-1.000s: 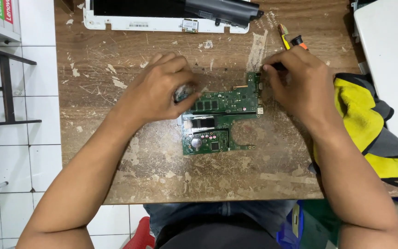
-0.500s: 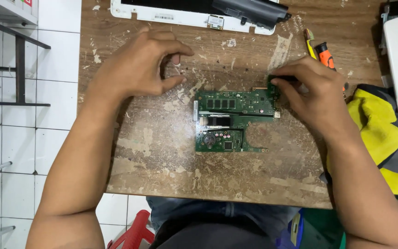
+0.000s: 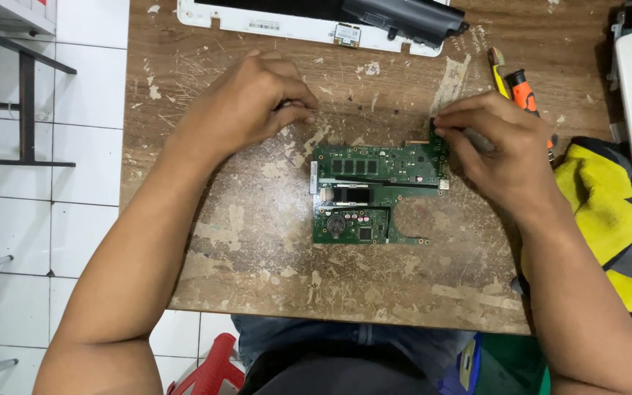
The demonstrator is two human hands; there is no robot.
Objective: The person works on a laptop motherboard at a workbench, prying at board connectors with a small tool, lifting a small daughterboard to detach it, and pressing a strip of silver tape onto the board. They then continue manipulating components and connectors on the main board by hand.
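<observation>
Table (image 3: 257, 241), worn wood, white tile floor (image 3: 53, 219) to its left. Board (image 3: 374, 194) flat mid-table. White laptop shell (image 3: 287, 22) far side of board, yellow cloth (image 3: 601, 205) to board's right, screwdrivers (image 3: 521, 91) above that. Since 1 s ago: left hand (image 3: 250, 106) has come off the board, now up-left of it, fingers curled narrow, whether it holds anything can't tell. Right hand (image 3: 499, 146) pinches board's top-right corner.

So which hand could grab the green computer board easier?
Probably the right hand: its fingertips already pinch the top right corner of the green circuit board. The left hand is curled on the worn wooden table, apart from the board.
</observation>
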